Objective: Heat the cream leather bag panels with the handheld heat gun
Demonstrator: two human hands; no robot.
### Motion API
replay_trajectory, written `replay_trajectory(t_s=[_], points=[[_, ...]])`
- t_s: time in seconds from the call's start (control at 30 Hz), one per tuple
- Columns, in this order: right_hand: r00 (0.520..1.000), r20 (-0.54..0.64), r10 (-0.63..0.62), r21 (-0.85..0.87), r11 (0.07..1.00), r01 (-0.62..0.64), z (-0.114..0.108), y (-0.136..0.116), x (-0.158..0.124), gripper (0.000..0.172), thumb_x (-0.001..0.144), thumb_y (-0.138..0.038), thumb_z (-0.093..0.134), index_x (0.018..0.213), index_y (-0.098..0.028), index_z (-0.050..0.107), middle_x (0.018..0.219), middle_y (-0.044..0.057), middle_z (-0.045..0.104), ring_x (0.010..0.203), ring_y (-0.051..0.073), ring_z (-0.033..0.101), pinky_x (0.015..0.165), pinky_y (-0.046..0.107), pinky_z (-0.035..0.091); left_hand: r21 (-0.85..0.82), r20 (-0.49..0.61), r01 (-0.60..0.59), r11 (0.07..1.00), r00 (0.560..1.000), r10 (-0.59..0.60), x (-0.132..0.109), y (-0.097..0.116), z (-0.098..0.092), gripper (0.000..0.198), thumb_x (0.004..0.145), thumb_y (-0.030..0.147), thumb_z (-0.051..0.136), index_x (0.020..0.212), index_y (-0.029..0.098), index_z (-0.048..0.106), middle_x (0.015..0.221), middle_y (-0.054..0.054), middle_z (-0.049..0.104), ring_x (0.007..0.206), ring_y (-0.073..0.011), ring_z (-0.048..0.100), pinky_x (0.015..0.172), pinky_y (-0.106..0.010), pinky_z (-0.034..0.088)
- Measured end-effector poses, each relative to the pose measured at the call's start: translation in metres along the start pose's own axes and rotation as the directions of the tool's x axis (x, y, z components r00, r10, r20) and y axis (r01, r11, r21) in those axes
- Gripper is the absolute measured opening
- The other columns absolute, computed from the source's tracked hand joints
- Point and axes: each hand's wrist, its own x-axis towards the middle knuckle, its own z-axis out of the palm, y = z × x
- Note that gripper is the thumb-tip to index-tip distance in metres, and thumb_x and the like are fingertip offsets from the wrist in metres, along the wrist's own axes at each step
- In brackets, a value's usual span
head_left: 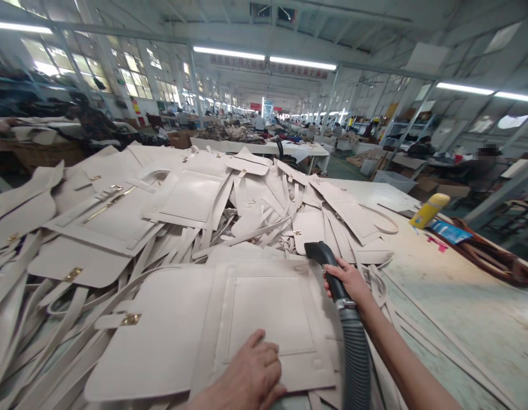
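My right hand (347, 279) is wrapped round a black vacuum nozzle (317, 253), whose flat mouth points left over the top right of a beige leather bag piece (270, 307). A grey ribbed hose (355, 347) runs down from the nozzle past the bottom edge. My left hand (253, 370) lies on the lower part of the same bag piece, fingers loosely bent and holding nothing. The piece is spread flat, its rounded flap to the left with a gold clasp (131, 319) on a short strap. Its lower edge is partly hidden by my left hand.
Beyond lies a large heap of similar beige bag pieces (191, 196) with tangled straps. On the pale table (452, 307) at right are a yellow bottle (430, 209), a blue packet (450, 230) and coiled brown strips (490, 259). Farther back are work tables, boxes and people.
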Motion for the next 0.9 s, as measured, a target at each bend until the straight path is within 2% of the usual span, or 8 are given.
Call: replay_trajectory(t_s=[0.07, 0.13, 0.23, 0.3, 0.4, 0.57, 0.7, 0.9], points=[[0.999, -0.042, -0.03, 0.024, 0.999, 0.031, -0.007, -0.006, -0.015, 0.056, 0.071, -0.032, 0.065, 0.119, -0.018, 0.041, 0.057, -0.004, 0.059, 0.042, 0.015, 0.058, 0.034, 0.023, 0.048, 0.003, -0.025, 0.044, 0.999, 0.999, -0.044, 0.016, 0.002, -0.009, 0.022, 0.082, 0.035, 0.047, 0.099, 0.021, 0.052, 0.111, -0.007, 0.056, 0.112, -0.0215, 0.044, 0.104, -0.043, 0.018], [0.996, -0.077, -0.044, 0.03, 0.998, 0.047, -0.012, -0.01, -0.031, 0.066, 0.067, -0.034, 0.068, 0.123, -0.019, 0.037, 0.057, -0.004, 0.059, 0.042, 0.016, 0.059, 0.034, 0.025, 0.049, 0.036, -0.088, 0.096, 0.995, 0.992, -0.093, 0.046, -0.004, -0.015, 0.039, 0.08, 0.034, 0.049, 0.117, 0.02, 0.044, 0.132, -0.01, 0.04, 0.125, -0.0249, 0.029, 0.105, -0.046, 0.015], [0.996, -0.083, -0.023, 0.015, 1.0, 0.025, -0.013, -0.01, -0.055, 0.071, 0.064, -0.034, 0.07, 0.125, -0.019, 0.036, 0.058, -0.003, 0.06, 0.041, 0.017, 0.058, 0.034, 0.026, 0.049, -0.016, -0.198, 0.231, 0.973, 0.953, -0.229, 0.103, -0.027, -0.019, 0.057, 0.076, 0.024, 0.053, 0.129, 0.016, 0.033, 0.14, -0.014, 0.026, 0.129, -0.028, 0.017, 0.104, -0.049, 0.01], [0.998, -0.068, 0.006, 0.002, 1.0, -0.006, -0.01, -0.005, -0.069, 0.073, 0.063, -0.035, 0.07, 0.125, -0.018, 0.035, 0.059, -0.002, 0.061, 0.039, 0.017, 0.057, 0.032, 0.027, 0.048, -0.155, -0.207, 0.326, 0.933, 0.912, -0.354, 0.138, -0.049, -0.02, 0.058, 0.072, 0.016, 0.052, 0.128, 0.014, 0.037, 0.133, -0.015, 0.038, 0.125, -0.0294, 0.027, 0.102, -0.049, 0.015], [0.997, -0.03, 0.067, 0.009, 0.998, -0.067, 0.0, 0.006, -0.083, 0.079, 0.062, -0.038, 0.07, 0.127, -0.018, 0.032, 0.056, -0.005, 0.058, 0.034, 0.015, 0.055, 0.028, 0.024, 0.045, -0.305, -0.128, 0.38, 0.873, 0.892, -0.433, 0.171, -0.083, -0.023, 0.04, 0.068, 0.01, 0.049, 0.106, 0.013, 0.059, 0.1, -0.01, 0.062, 0.099, -0.0255, 0.052, 0.088, -0.038, 0.036], [0.996, 0.023, 0.082, 0.047, 0.995, -0.083, 0.013, 0.021, -0.066, 0.077, 0.062, -0.039, 0.07, 0.126, -0.016, 0.034, 0.052, -0.006, 0.056, 0.034, 0.015, 0.054, 0.027, 0.021, 0.044, -0.46, -0.014, 0.346, 0.818, 0.918, -0.396, 0.184, -0.116, -0.016, 0.027, 0.062, 0.007, 0.046, 0.077, 0.01, 0.068, 0.067, -0.001, 0.063, 0.066, -0.0138, 0.055, 0.063, -0.022, 0.04], [0.999, 0.005, 0.045, 0.067, 0.997, -0.045, 0.013, 0.022, -0.044, 0.079, 0.063, -0.038, 0.07, 0.128, -0.017, 0.031, 0.052, -0.005, 0.058, 0.036, 0.014, 0.055, 0.031, 0.021, 0.046, -0.556, 0.023, 0.319, 0.767, 0.929, -0.37, 0.184, -0.122, -0.007, 0.032, 0.06, 0.005, 0.043, 0.077, 0.01, 0.069, 0.064, 0.001, 0.06, 0.06, -0.0116, 0.051, 0.058, -0.02, 0.038], [0.992, 0.047, 0.118, 0.04, 0.992, -0.12, 0.016, 0.035, -0.062, 0.078, 0.067, -0.041, 0.066, 0.13, -0.015, 0.028, 0.043, -0.005, 0.057, 0.029, 0.013, 0.051, 0.027, 0.018, 0.041, -0.64, 0.049, 0.319, 0.699, 0.925, -0.377, 0.186, -0.124, -0.008, 0.039, 0.055, 0.002, 0.043, 0.084, 0.01, 0.069, 0.055, 0.003, 0.051, 0.05, -0.0076, 0.039, 0.051, -0.018, 0.032]])
